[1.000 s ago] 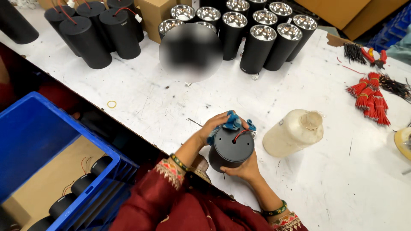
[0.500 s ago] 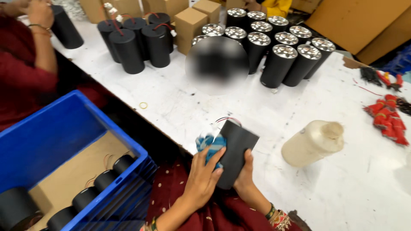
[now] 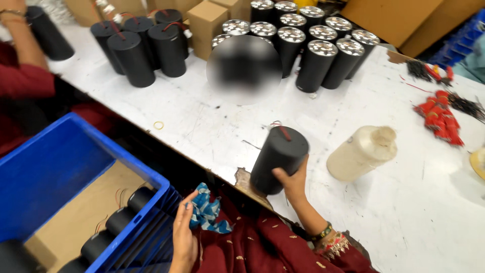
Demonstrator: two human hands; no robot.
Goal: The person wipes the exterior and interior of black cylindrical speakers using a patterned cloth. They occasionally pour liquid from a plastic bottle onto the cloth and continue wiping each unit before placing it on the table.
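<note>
My right hand grips a black cylinder low on its side, holding it tilted over the white table's near edge. A short red wire sticks out of the cylinder's flat top. My left hand is down by my lap, apart from the cylinder, with a blue-and-white cloth pinched in its fingers. A chipped brown patch in the table edge lies just below the cylinder.
A blue crate at my left holds black cylinders on cardboard. A cream bottle lies on its side. Silver-topped cylinders, wired cylinders and a cardboard box stand behind. Red wire bundles lie right. Another person's hand is far left.
My left hand has come off the cylinder with the cloth and dropped to my lap. My right hand alone now holds the cylinder, tilted at the table edge.
</note>
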